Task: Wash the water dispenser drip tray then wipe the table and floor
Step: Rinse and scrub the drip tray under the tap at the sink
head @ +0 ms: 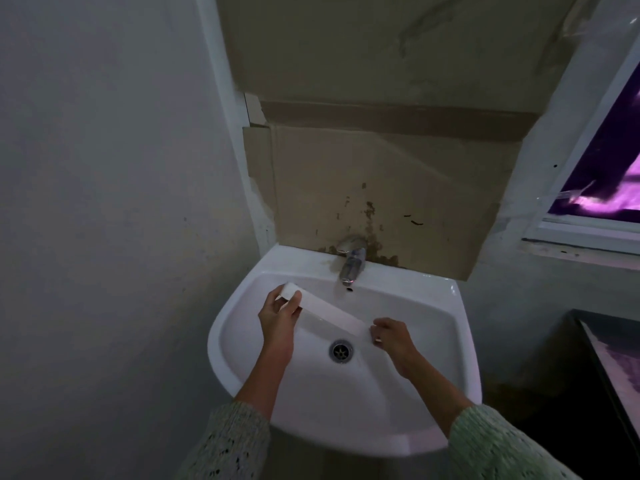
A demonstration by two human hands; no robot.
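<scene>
Two sleeves in pale green knit come in nearest the camera, and the forearms reach out over the white sink (446, 403), which I'll use as the anchor for everything. Over the basin, just above the drain (341, 350), the drip tray (329, 311) is held slanted, its left end higher and closer to the sink's back rim. Left hand (278, 315) has its fingers wrapped around that raised end, a proper grip. Right hand (393, 336) pinches the lower end with curled fingertips, to the right of the drain. At the back rim of the sink sits the tap (351, 259), spout aimed into the basin; I can't tell if water is running, it's too dim. Behind the sink a sheet of cardboard (388, 188) covers the wall, stained near the tap. My take: this is the washing step and the wiping is all ahead. To do it well I'd keep the tray low inside the basin so splash stays in, keep that tilt so dirty water runs off toward the drain, and shift the grip so each end gets rinsed too.
</scene>
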